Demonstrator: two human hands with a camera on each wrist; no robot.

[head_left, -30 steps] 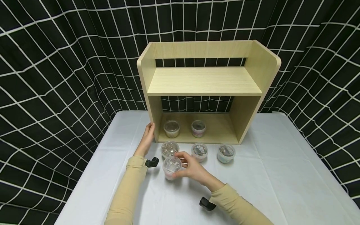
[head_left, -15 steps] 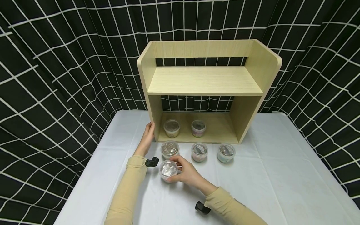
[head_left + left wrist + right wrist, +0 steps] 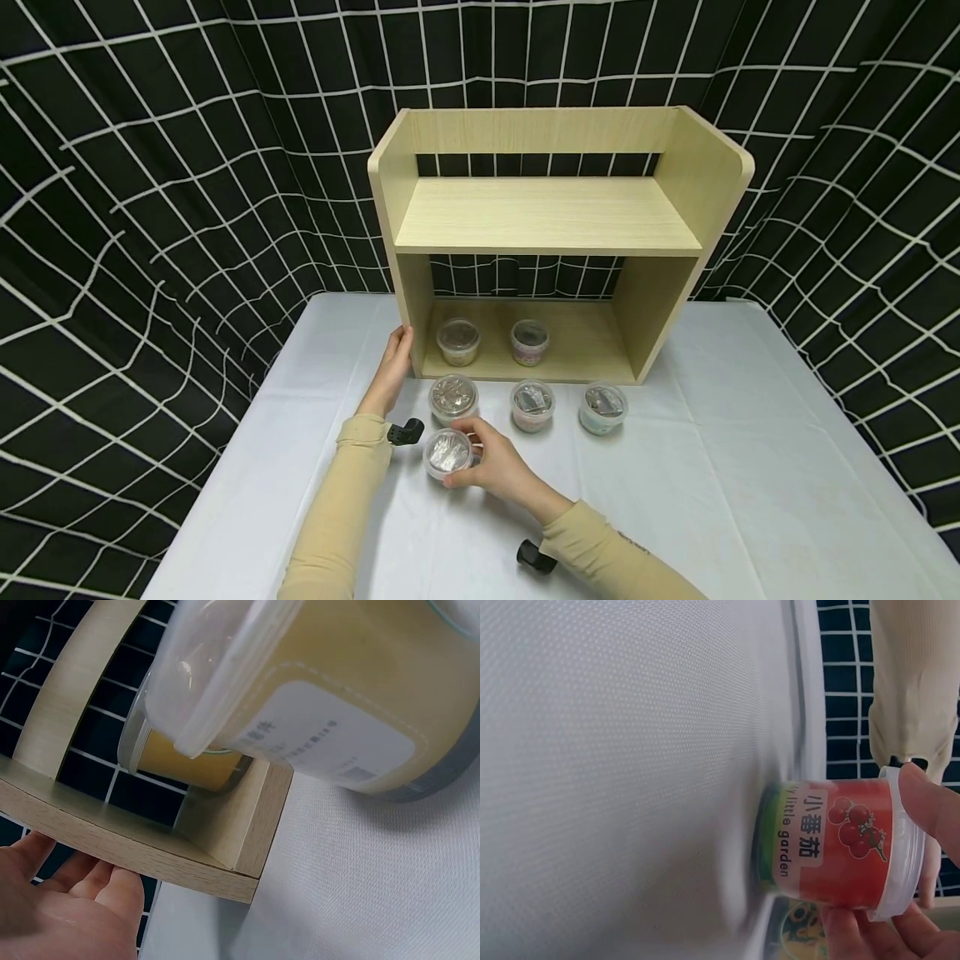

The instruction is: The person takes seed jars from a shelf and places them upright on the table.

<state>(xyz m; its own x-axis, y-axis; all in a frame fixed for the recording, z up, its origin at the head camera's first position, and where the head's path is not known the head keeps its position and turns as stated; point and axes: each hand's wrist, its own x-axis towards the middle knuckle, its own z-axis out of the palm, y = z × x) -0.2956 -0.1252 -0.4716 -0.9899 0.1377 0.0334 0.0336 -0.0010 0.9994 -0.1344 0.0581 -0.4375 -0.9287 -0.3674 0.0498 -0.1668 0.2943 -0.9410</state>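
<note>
My right hand [image 3: 501, 467] grips a small lidded plastic tub [image 3: 447, 453] by its rim, thumb on the near side and fingers on the far side. The right wrist view shows the tub's red label [image 3: 855, 832] with printed tomatoes; its base is right at the white cloth. My left hand [image 3: 392, 367] rests its fingers against the outer left side of a light wooden shelf [image 3: 547, 215]; in the left wrist view the fingers [image 3: 112, 892] lie along that panel. Just beyond the held tub stands a yellow tub [image 3: 453, 397], large in the left wrist view.
Two more tubs, one pale [image 3: 458, 342] and one purplish [image 3: 529, 342], stand on the shelf's lower board. In front of it are a pinkish tub [image 3: 532, 406] and a bluish-green tub [image 3: 603, 408]. A black gridded curtain [image 3: 150, 208] surrounds the white-covered table [image 3: 720, 467].
My right hand has shifted the tomato tub slightly left and toward me, mostly in the first half second. The left hand stays against the shelf.
</note>
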